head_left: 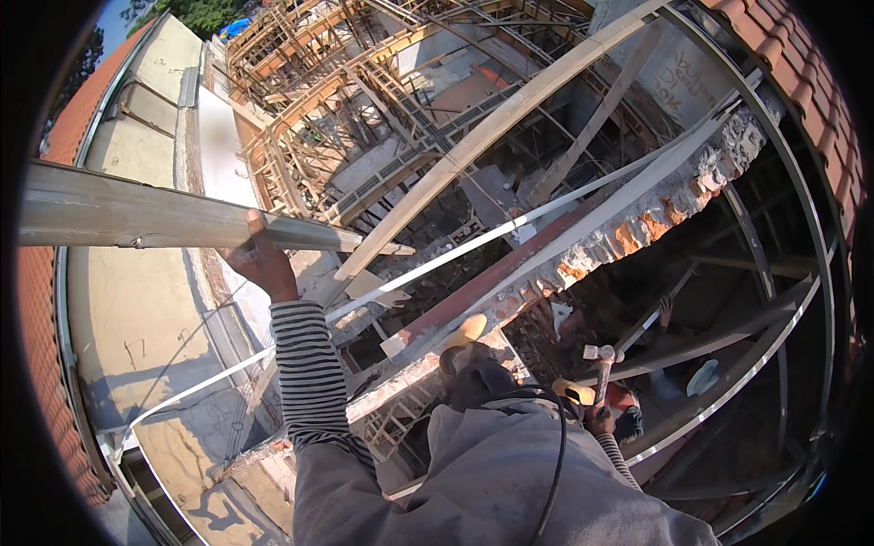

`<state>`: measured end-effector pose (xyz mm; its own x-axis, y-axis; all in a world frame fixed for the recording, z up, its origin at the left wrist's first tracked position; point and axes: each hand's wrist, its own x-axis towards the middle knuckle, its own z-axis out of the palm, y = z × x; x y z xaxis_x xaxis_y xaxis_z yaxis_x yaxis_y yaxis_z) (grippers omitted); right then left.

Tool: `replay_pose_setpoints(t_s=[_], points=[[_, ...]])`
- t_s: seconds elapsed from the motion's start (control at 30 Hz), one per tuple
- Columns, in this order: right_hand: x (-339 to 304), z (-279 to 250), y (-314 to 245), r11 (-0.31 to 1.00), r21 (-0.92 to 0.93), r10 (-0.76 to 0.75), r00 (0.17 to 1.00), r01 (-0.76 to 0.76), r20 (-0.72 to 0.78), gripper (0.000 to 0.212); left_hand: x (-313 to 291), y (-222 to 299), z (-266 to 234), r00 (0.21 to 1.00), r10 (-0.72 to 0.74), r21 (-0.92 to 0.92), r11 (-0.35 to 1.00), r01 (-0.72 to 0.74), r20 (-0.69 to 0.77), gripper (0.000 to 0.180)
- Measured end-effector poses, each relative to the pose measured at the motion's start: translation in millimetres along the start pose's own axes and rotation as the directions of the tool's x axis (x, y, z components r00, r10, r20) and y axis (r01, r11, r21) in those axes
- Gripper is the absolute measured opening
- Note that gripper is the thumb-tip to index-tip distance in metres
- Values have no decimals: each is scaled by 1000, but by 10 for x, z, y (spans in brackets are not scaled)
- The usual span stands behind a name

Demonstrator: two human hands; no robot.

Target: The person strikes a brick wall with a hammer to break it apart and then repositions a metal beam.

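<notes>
While the left hand [262, 266] grasps a long grey beam [137, 211], the right hand [598, 421] holds a hammer [603, 371]. The left grip closes on the beam's lower edge, one digit lying against the near face and the other fingers partly hidden. The beam enters from the left and narrows in view toward the centre, where its far end overlaps a slanting plank [496, 135]; whether the two touch cannot be told. The right grip is wrapped around the hammer's handle near its lower end, with the head uppermost. Both forearms wear striped sleeves [309, 364]; a black cable [557, 455] hangs over the grey garment [492, 473].

Beyond the hands, a broken wall [637, 235] with exposed orange brick runs diagonally from lower left to upper right. Beside it lie a red-brown strip [492, 280] and a slender white pipe [437, 270], the latter passing behind the left forearm. Timber framing [364, 173] fills the upper background. At right, metal bars [824, 282] appear curved below a tiled roof [792, 64]. In the shaded space beneath, another person's hand [665, 311] shows near a pale bar [639, 330].
</notes>
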<state>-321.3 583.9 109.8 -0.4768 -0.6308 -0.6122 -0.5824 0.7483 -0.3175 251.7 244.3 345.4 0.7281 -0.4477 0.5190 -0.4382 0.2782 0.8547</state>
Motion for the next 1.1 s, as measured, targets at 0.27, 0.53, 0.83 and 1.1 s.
replay_pose_setpoints(t_s=[0.27,0.53,0.83,1.1], points=[[-20,-5,-55,989,-108,-96,994,101,44,32,-409,-676,-344,985,-154,31,987,157,-73,68],[-1,80,-89,859,-407,-293,950,310,103,23,-482,-799,-406,977,-205,8,979,205,-60,54],[-129,62,-208,984,-180,14,999,-6,44,49,33,-801,-324,943,-269,-363,913,185,-197,46],[-55,118,-133,990,-119,-74,996,80,54,52,443,-652,-226,948,-264,-402,899,176,-177,28]])
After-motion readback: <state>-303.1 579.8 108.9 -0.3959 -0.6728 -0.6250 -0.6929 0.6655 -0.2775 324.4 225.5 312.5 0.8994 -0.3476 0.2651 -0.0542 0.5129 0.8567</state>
